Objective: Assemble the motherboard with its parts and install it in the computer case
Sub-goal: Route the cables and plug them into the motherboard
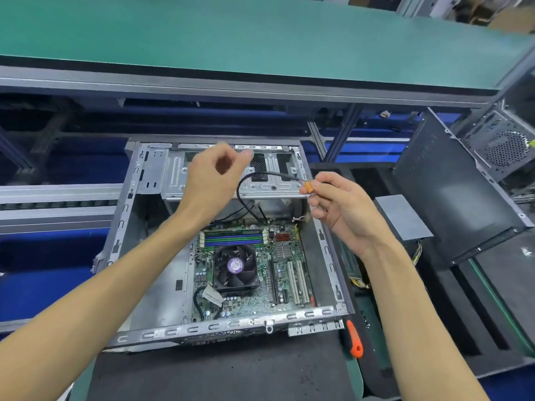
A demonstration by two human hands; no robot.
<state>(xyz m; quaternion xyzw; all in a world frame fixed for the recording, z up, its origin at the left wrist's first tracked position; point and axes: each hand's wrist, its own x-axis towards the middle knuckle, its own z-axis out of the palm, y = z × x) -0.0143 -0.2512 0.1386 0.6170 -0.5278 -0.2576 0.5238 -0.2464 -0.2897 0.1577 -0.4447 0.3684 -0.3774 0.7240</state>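
An open grey computer case [327,244] lies flat on the bench. Inside it sits the green motherboard [260,287], with a black CPU fan [235,266] and RAM sticks [234,238] on it. My right hand [344,209] pinches a small orange connector [307,187] at the end of a black cable [246,180] that loops up from the case's far side. My left hand [214,178] hovers above the drive cage [260,166] with loosely curled fingers, holding nothing that I can see.
An orange-handled screwdriver [354,340] lies right of the case's front corner. A grey power supply [402,218] and a black side panel [451,198] stand to the right. Another case [506,143] stands far right. A green shelf [231,33] overhangs the back.
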